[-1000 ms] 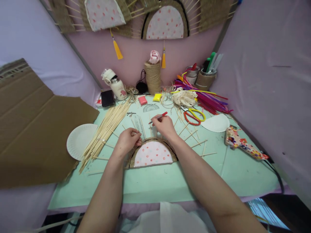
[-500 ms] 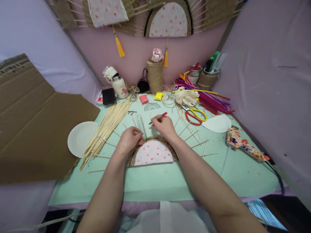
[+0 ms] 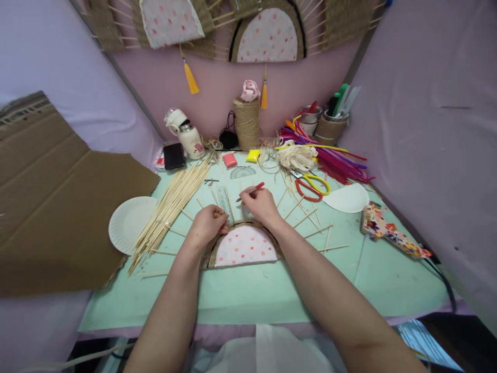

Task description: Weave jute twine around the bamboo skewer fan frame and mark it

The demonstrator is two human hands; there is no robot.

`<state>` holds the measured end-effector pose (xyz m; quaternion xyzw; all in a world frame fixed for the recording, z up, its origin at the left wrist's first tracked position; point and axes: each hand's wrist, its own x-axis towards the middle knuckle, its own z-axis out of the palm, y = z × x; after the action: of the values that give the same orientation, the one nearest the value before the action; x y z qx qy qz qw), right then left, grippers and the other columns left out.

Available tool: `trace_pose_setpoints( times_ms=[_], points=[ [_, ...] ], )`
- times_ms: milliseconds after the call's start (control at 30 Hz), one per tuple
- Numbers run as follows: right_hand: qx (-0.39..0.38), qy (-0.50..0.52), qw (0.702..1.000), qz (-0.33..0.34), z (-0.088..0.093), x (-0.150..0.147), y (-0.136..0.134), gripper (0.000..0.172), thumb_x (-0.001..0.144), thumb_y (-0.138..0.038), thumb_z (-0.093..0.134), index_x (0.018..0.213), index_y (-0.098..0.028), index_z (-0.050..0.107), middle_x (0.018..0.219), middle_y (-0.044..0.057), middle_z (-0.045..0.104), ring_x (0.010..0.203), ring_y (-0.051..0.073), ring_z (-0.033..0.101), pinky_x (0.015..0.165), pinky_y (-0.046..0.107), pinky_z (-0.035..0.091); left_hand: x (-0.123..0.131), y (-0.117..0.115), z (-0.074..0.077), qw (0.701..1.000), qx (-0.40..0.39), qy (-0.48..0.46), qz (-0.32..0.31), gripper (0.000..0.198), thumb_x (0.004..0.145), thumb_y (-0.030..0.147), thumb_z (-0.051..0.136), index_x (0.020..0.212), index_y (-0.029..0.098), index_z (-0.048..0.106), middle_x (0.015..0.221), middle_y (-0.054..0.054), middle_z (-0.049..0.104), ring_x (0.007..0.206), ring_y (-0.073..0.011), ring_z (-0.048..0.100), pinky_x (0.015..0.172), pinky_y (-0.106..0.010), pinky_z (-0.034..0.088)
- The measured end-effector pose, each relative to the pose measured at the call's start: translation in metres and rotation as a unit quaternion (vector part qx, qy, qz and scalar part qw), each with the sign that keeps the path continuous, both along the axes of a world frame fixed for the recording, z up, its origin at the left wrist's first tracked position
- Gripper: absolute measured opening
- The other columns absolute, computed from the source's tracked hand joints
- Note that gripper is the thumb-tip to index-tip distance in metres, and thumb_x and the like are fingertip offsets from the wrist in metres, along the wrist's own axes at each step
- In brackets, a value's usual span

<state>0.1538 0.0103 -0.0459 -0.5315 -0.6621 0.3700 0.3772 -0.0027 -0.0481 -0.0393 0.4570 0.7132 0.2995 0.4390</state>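
My right hand point(image 3: 259, 203) grips a red pen point(image 3: 255, 190), its dark tip pointing left above the thin sticks. Closed at the fingertips, my left hand point(image 3: 212, 223) holds the lower end of a clear ruler point(image 3: 224, 199); whether a stick is also pinched there I cannot tell. Just below both hands lies a half-round piece point(image 3: 246, 246) with a pink-spotted white face and a brown twine border lined in black. Thin wooden sticks point(image 3: 303, 220) fan out around its curved edge. My hands hide some of them.
A bundle of sticks point(image 3: 171, 207) overlaps a paper plate point(image 3: 128, 225) and cardboard point(image 3: 70, 207) at left. Scissors point(image 3: 310, 187), a white cut piece point(image 3: 347, 198) and a flowered glue gun point(image 3: 392, 230) lie right. A bottle point(image 3: 190, 137), twine spool point(image 3: 247, 124) and pipe cleaners point(image 3: 337, 160) stand behind.
My right hand and the pen have shifted very slightly left. The left hand stays in place, and the whole view has tilted a little.
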Motion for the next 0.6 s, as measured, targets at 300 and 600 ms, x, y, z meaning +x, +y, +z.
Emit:
trace_pose_setpoints(
  times_ms=[300, 600],
  points=[
    [0.009, 0.012, 1.0, 0.015, -0.0018, -0.0019, -0.001, 0.024, 0.08, -0.022, 0.049, 0.07, -0.016, 0.07, 0.065, 0.002, 0.071, 0.068, 0.014, 0.067, 0.06, 0.018, 0.045, 0.0021, -0.0018, 0.0022, 1.0, 0.007, 0.001, -0.006, 0.012, 0.077, 0.022, 0.059, 0.074, 0.018, 0.049, 0.057, 0.0, 0.063, 0.047, -0.0127, 0.062, 0.051, -0.025, 0.052],
    [0.019, 0.036, 0.998, 0.043, -0.0052, -0.005, -0.0016, 0.019, 0.081, -0.022, 0.05, 0.08, -0.017, 0.069, 0.073, 0.002, 0.072, 0.07, 0.014, 0.068, 0.064, 0.019, 0.047, 0.0004, 0.0002, 0.0002, 1.0, 0.005, 0.007, -0.014, 0.011, 0.078, 0.023, 0.059, 0.074, 0.018, 0.049, 0.058, -0.001, 0.064, 0.046, -0.0123, 0.061, 0.051, -0.024, 0.052]
  ],
)
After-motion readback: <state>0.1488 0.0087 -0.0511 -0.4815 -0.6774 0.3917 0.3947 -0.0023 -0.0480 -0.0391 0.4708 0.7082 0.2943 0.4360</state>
